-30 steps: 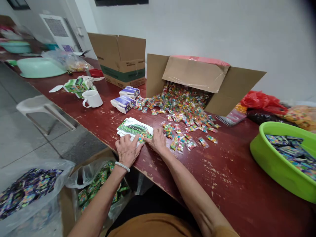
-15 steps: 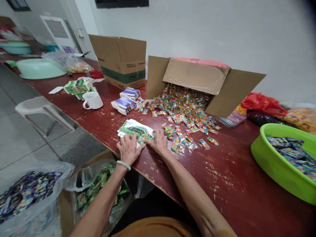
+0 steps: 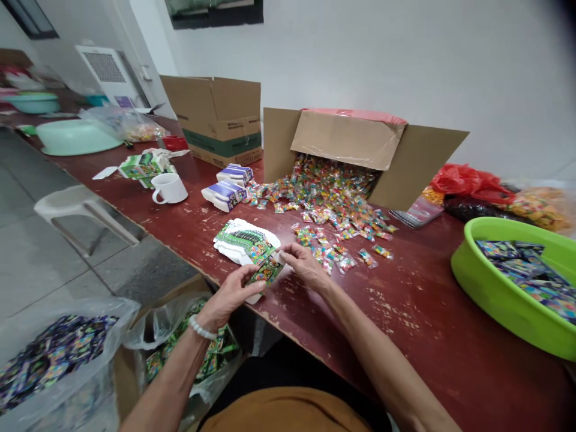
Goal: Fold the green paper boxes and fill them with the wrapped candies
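One green carton [image 3: 269,269], its ends partly finger-covered, is pinched by left hand [image 3: 229,295] and right hand [image 3: 305,264] at the flat carton stack's [image 3: 245,239] near end, its lettering and the brown box's [image 3: 222,129] print illegible.

Item 1: one printed carton piece [image 3: 270,269], green with multicoloured print. It is looking flat or nearly so, and is sitting aslant between both hands, its printed face turning upward. Its left end is meeting the thumb and fingers of the left grip [image 3: 230,293]; its far right corner, showing white, is being pinched in the right grip [image 3: 306,265].

Item 2: one stack of flat cartons [image 3: 240,236], white with green print. The stack is lying on the table [image 3: 391,336] near its front edge, just beyond Item 1. Its pieces are overlapping in a fan, white edges showing; the exact count is staying unclear.
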`<state>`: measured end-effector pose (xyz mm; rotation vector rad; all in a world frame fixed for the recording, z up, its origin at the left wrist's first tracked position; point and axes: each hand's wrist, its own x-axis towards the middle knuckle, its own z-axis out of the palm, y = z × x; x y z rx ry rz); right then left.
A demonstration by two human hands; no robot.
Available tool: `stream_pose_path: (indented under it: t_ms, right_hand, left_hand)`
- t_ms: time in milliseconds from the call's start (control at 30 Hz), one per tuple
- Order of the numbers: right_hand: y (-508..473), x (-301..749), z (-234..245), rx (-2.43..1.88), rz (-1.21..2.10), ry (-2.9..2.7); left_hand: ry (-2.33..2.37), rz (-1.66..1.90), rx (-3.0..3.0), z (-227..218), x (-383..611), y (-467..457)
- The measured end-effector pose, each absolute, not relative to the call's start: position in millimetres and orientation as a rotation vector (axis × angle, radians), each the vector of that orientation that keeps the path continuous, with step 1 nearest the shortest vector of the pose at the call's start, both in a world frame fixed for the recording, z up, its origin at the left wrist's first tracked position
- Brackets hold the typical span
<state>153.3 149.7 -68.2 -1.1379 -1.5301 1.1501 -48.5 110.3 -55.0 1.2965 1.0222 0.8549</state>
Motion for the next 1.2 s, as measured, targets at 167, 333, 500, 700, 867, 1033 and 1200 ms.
stream_pose_path:
  t_ms: [167, 333, 500, 700, 867, 1033, 1200]
  right_hand:
    - [122, 158, -32, -0.887, 1.323, -1.663]
    - [106, 158, -19, -0.871, 1.369, -1.589]
    - [96, 166, -21, -0.761, 1.398, -1.429]
    - [81, 164, -28, -0.863, 1.512, -1.447]
    - [76, 159, -32, -1.012, 1.306, -1.299]
    - [74, 161, -31, -0.989, 1.254, -1.215]
    - [70, 154, -37, -0.942, 1.196, -1.135]
  left_hand:
    - [0.599, 0.46, 1.123, -39, -35, 96]
    - [0.478, 0.524, 1.037, -39, -22, 84]
    - [0.609, 0.614, 0.992, -27, -21, 74]
    - [0.828, 0.791, 1.137, -27, -10, 73]
    - [0.954, 0.821, 1.348, -28, -3, 71]
    - [0.995, 1.116, 1.228, -24, 5, 60]
    - [1.007, 1.233, 1.263, -27, 10, 54]
